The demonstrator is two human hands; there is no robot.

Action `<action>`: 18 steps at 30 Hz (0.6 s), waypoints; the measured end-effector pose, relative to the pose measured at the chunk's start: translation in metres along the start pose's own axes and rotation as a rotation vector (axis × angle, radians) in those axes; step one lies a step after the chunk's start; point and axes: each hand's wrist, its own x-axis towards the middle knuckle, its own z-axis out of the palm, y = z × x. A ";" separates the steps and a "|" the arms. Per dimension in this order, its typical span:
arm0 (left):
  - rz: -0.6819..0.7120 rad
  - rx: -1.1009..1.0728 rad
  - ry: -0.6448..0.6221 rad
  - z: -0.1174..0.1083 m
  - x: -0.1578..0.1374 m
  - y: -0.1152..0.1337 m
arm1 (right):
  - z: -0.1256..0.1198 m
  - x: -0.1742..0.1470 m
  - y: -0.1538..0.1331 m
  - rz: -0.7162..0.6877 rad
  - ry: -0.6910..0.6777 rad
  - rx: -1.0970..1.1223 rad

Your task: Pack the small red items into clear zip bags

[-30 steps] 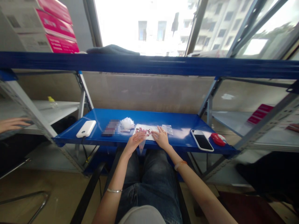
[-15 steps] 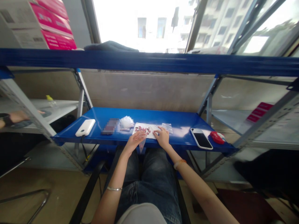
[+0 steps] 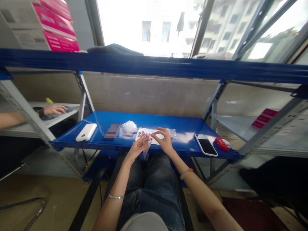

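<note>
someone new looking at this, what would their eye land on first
Probably the bright blue table across the middle, with small red pieces on a white sheet near its front edge. There the left hand holds a clear bag, with the right hand close beside it. At upper left, pink-and-white boxes stand above the blue shelf edge.
</note>
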 end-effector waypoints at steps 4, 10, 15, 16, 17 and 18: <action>-0.008 -0.001 0.032 0.001 0.000 0.001 | 0.000 -0.003 -0.016 -0.067 -0.156 0.080; 0.007 -0.019 0.031 0.000 -0.001 0.006 | 0.005 -0.003 -0.006 -0.033 -0.128 0.104; 0.022 0.001 0.016 -0.002 -0.001 0.007 | 0.012 -0.006 0.036 0.044 -0.089 -0.143; 0.026 0.001 0.013 -0.003 -0.002 0.008 | 0.014 -0.009 0.044 0.081 -0.122 -0.234; 0.028 0.000 0.011 -0.003 -0.002 0.009 | 0.016 -0.012 0.050 0.113 -0.163 -0.321; 0.028 0.001 0.012 -0.004 -0.002 0.010 | 0.017 -0.015 0.054 0.129 -0.207 -0.396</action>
